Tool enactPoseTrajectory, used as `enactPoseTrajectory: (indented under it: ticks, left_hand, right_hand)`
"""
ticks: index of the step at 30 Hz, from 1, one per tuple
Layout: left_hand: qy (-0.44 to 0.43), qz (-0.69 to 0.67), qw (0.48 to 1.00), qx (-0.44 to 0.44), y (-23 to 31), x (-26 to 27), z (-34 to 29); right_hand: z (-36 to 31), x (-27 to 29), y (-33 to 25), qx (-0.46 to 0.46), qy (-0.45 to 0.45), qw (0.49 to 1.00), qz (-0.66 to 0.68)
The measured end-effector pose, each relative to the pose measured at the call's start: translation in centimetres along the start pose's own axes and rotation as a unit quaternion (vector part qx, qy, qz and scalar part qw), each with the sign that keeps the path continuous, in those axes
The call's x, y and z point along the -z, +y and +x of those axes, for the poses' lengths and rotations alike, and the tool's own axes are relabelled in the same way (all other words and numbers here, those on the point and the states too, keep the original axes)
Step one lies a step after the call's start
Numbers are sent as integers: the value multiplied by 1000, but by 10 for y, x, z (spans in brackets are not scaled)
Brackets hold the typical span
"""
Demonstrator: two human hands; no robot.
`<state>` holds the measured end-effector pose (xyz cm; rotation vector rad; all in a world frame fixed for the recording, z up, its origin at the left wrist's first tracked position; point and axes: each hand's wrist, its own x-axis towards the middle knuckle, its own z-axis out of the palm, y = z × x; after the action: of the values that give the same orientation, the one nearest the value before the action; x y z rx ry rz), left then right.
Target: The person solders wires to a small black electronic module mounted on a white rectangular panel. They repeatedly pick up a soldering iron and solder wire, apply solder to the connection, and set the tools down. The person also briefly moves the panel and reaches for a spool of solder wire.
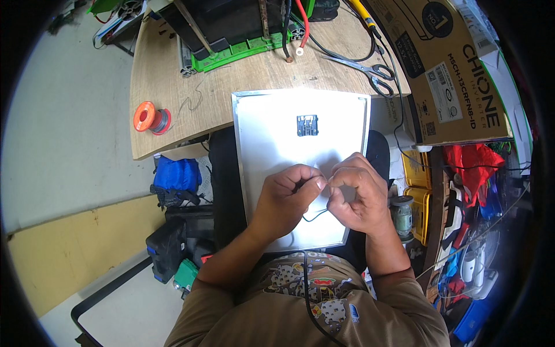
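A white panel (272,139) with a metal frame lies across my lap, its far end at the table edge. A small black open box (307,125) with metal contacts is fixed on its far half. Over the near half, my left hand (289,196) and my right hand (361,194) meet, fingertips pinched together at the end of a thin black cable (315,217). The fingers cover the cable's tip. A black cable (306,277) also runs up over my shirt to the panel's near edge; whether it is the same one I cannot tell.
On the wooden table (225,92) are a solder wire spool (151,118), scissors (370,72) and a battery in a green frame (245,52) with red and black leads. A large cardboard box (445,69) stands at the right, above a cluttered shelf. Black cases (166,240) sit at my left.
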<state>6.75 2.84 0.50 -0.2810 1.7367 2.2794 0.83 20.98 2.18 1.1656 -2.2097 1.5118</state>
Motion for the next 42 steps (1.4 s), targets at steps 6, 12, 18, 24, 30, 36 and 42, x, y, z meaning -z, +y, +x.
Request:
enactPoseTrajectory:
  ticks: [6,12,18,24,30,36,42]
  left_hand:
    - [10,20,998,-57,-3,-7,-2]
    - [15,62,997,-47,-6,-6,-4]
    - [29,75,996,-38,-4,-9,-8]
    - [11,146,987,-63,1,-4,-10]
    - [28,171,983,-53,2,-7,-12]
    - [36,225,969,-98,3,-6,-12]
    - [30,228,968,-96,2,-5,-12]
  right_hand:
    - [-1,0,0,-23,1,1000,20]
    - [-6,-4,0,-42,-5,998,37]
    - [-8,-3,1,-63,-56,996,33]
    - [-8,0,2,-66,-82,992,71]
    - [-9,-2,5,-43,-88,994,48]
    - [-9,-2,4,-37,-82,994,67]
    - [-9,-2,2,-28,-74,995,63]
